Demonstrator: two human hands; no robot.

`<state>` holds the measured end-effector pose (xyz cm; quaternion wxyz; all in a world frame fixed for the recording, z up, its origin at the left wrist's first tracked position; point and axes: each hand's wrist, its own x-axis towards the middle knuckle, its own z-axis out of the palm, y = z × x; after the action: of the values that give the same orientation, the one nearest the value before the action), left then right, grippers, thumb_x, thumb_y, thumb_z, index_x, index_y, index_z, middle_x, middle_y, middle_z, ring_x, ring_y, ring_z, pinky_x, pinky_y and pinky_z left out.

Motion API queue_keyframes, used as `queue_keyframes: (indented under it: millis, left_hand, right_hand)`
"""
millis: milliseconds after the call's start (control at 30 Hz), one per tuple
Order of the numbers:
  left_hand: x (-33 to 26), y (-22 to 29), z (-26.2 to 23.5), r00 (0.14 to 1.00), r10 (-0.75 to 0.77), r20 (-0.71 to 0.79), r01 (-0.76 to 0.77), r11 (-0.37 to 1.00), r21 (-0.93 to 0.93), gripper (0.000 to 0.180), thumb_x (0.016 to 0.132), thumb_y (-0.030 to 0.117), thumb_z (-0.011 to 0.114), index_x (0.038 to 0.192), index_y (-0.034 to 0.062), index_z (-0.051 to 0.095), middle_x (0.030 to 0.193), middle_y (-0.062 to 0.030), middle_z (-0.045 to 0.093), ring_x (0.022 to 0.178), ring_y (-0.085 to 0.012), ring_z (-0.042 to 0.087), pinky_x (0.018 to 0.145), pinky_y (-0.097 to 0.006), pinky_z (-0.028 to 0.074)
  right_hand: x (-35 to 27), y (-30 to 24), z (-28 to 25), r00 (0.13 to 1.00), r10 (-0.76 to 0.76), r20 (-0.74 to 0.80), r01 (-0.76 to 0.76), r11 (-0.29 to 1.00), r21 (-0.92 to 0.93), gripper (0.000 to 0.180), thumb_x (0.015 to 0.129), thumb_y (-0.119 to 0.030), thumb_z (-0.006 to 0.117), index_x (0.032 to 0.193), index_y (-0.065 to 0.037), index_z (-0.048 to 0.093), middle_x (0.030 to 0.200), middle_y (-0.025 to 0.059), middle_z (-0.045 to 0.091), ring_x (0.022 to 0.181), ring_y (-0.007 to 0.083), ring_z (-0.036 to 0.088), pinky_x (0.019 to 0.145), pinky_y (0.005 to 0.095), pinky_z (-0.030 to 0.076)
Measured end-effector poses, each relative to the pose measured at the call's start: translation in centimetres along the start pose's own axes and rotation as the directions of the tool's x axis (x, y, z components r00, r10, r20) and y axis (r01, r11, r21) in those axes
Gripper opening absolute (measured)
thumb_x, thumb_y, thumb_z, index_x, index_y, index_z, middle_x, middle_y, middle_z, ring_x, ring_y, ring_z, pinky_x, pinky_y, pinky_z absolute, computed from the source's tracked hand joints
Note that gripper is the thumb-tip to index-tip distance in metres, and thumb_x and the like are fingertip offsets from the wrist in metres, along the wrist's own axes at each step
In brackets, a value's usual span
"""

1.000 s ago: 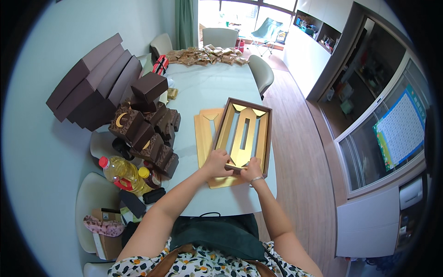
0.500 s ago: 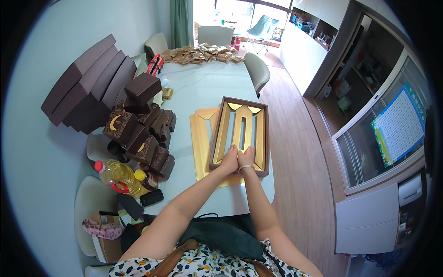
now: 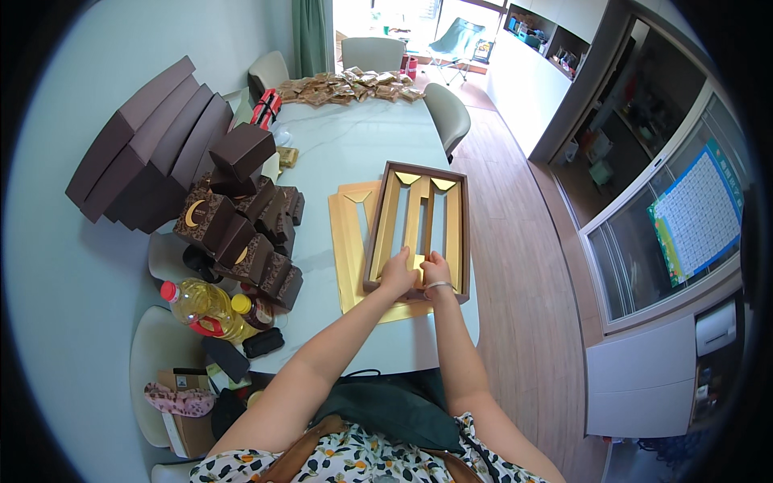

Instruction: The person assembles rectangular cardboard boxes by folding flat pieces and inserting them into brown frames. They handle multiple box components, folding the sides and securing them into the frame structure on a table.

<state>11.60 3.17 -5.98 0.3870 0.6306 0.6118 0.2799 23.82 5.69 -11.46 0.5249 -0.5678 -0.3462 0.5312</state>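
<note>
A shallow dark-brown box lies open on the table, with a folded gold cardboard insert inside it. White gaps show between the insert's long strips. At the near end of the box, my left hand has its fingers closed on the insert's central strip. Right beside it, my right hand, with a bracelet at the wrist, pinches the same central part. Both thumbs point away from me. Partly beneath the box's left side lie flat gold cardboard inserts.
Small patterned brown boxes pile up at the table's left, beside larger stacked brown boxes. An oil bottle and a black case sit nearer me. Many small wrapped packets cover the far end. Chairs surround the table.
My hands have drawn slightly apart, and the right one has turned, its fingers now on the insert's central strip. The central gap looks narrower toward the near end.
</note>
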Motion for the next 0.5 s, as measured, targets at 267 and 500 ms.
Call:
queue_keyframes:
  millis: [267, 500]
  left_hand:
    - [1.3, -1.9, 1.8, 0.998, 0.065, -0.012, -0.064, 0.995, 0.082, 0.073, 0.075, 0.008, 0.063, 0.142, 0.0020, 0.035, 0.103, -0.0245, 0.064, 0.096, -0.0370, 0.063, 0.079, -0.042, 0.050]
    - [0.3, -0.9, 1.6, 1.000, -0.010, -0.019, 0.011, 0.996, 0.089, 0.074, 0.075, 0.009, 0.064, 0.143, 0.0079, 0.036, 0.108, -0.0247, 0.062, 0.103, -0.0398, 0.059, 0.087, -0.044, 0.048]
  right_hand:
    - [-3.0, -2.8, 2.5, 0.980, 0.178, 0.092, -0.187, 0.978, 0.091, 0.074, 0.082, 0.006, 0.048, 0.148, 0.003, 0.017, 0.139, 0.0179, 0.045, 0.117, 0.0232, 0.052, 0.094, 0.0301, 0.044]
    - [-2.8, -2.2, 1.7, 0.950, 0.254, 0.181, -0.280, 0.951, 0.133, 0.076, 0.088, -0.016, 0.054, 0.149, 0.001, 0.012, 0.151, 0.0190, 0.028, 0.127, 0.0263, 0.044, 0.095, 0.0342, 0.045]
